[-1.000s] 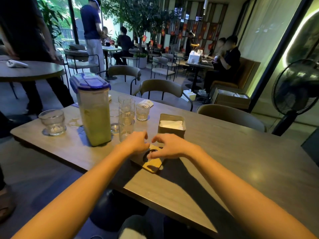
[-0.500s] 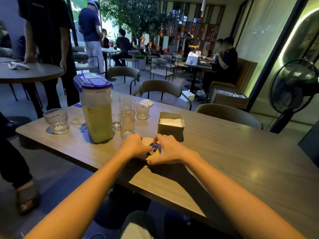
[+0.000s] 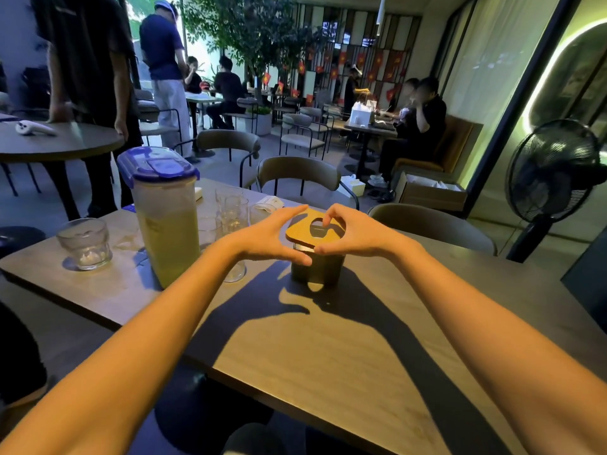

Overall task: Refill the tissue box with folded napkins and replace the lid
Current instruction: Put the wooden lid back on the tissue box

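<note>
A square olive tissue box [image 3: 318, 269] stands on the wooden table [image 3: 345, 349]. A yellow wooden lid [image 3: 300, 230] with an oval slot sits tilted over the box's top, its near edge just above the rim. My left hand [image 3: 269, 236] grips the lid's left side, thumb below and fingers along the far edge. My right hand [image 3: 353, 234] grips the right side, with a fingertip at the slot. The napkins inside are hidden by the lid.
A tall pitcher [image 3: 164, 218] of green drink with a blue lid stands left of the box, with several empty glasses [image 3: 235, 208] behind it and one short glass [image 3: 83, 243] further left. Chairs [image 3: 297, 175] line the far edge. A standing fan [image 3: 555, 178] is at the right.
Both hands lifted the lid off the table in front of the box and carried it up and away over the box's open top.
</note>
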